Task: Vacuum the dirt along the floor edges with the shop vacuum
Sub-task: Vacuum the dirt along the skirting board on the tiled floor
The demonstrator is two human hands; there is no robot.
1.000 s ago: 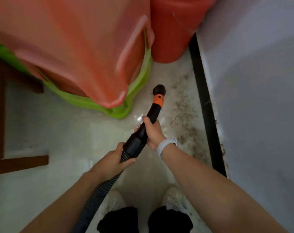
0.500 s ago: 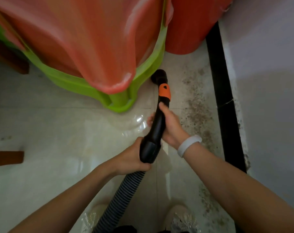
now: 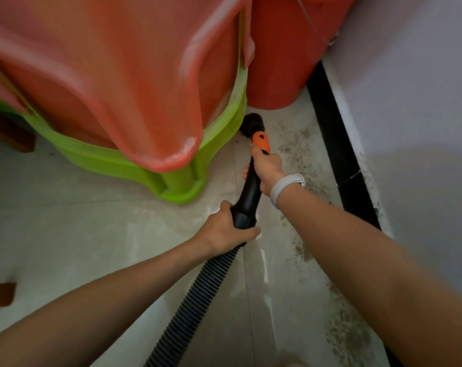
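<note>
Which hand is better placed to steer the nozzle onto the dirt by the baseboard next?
Right. The right hand grips the wand just behind the nozzle, nearest the dirt; the left hand holds the hose end.

Vacuum wand (image 3: 249,193): black rigid tube, orange collar (image 3: 261,141) near the tip, round black nozzle (image 3: 252,123) at the end. It is angled forward and down, nozzle at floor level just beside the green base of the stacked plastic furniture, possibly touching it. Ribbed black hose (image 3: 198,298) is attached at the wand's rear and runs back out of the lower edge of view. Dirt (image 3: 302,160): dark specks scattered on the pale floor in a band right of the wand, along the black skirting strip, denser patch further behind.
</note>
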